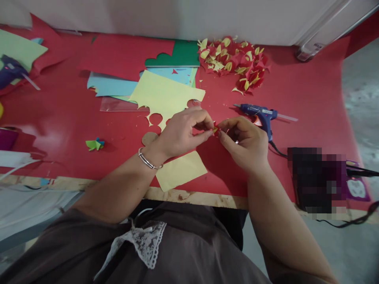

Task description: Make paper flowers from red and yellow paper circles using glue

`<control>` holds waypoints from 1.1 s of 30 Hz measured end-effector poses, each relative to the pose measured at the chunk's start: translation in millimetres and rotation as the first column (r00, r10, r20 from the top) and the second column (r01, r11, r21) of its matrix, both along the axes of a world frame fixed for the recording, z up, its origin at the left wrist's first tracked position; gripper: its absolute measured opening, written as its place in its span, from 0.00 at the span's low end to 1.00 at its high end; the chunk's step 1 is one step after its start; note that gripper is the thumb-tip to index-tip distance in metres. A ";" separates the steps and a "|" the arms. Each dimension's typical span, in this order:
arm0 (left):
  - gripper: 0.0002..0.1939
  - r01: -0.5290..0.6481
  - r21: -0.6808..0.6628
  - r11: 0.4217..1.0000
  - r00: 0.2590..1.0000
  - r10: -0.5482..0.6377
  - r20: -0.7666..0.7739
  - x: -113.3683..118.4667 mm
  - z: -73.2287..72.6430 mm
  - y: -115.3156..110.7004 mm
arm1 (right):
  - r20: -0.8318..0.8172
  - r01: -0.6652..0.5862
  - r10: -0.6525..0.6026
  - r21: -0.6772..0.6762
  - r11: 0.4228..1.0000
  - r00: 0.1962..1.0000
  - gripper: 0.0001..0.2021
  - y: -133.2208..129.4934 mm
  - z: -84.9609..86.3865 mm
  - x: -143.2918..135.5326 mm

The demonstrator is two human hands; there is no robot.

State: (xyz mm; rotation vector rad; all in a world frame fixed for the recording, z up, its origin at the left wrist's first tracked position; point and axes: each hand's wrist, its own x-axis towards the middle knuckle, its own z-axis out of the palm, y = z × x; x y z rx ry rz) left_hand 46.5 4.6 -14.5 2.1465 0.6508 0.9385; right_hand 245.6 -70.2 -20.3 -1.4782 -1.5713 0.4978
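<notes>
Between my fingertips is a small red and yellow paper flower (216,129), partly hidden by the fingers. My left hand (189,128) pinches it from the left, thumb and forefinger closed. From the other side my right hand (245,142) grips it with thumb and forefinger. A yellow paper sheet (168,94) with round cutouts lies behind my left hand, and a smaller yellow piece (182,170) rests below that wrist. Just beyond my right hand a blue glue gun (260,112) lies on its side. Similar red and yellow paper pieces form a pile (233,59) at the back.
Red paper (124,55), green foam (177,55) and light blue sheets (115,85) lie stacked at the back left. A green and blue paper piece (95,144) sits at left. Another glue gun (13,71) is far left. A cord (277,150) trails right toward a blurred dark object (310,179).
</notes>
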 end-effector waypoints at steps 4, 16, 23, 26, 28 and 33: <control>0.05 -0.017 0.020 1.000 1.000 0.017 0.015 0.8 -1.0 -0.1 | 0.015 -0.004 0.004 0.014 1.000 1.000 0.01 0.0 0.5 -0.2; 0.07 -0.106 -0.066 0.992 0.993 0.109 0.049 14.6 -7.6 -7.1 | 0.031 -0.010 0.010 0.016 1.000 0.999 0.01 0.2 -1.1 -0.8; 0.06 -0.041 -0.161 0.986 0.998 0.049 0.048 7.5 -3.4 -4.4 | 0.094 -0.056 0.054 0.014 0.998 0.994 0.03 -0.8 -1.0 -1.5; 0.05 -0.023 -0.163 0.986 1.000 0.024 0.004 2.7 -1.1 -3.0 | 0.127 -0.090 0.087 0.017 0.996 0.988 0.04 -1.3 0.0 -2.2; 0.05 -0.021 -0.162 0.986 1.000 0.020 -0.008 0.3 -0.4 -2.1 | 0.142 -0.102 0.098 0.025 0.994 0.985 0.04 -1.5 0.7 -2.7; 0.05 0.001 -0.182 0.983 1.000 0.003 0.024 -2.8 -0.1 0.0 | 0.183 -0.129 0.117 0.057 0.990 0.976 0.04 -0.9 1.0 -3.3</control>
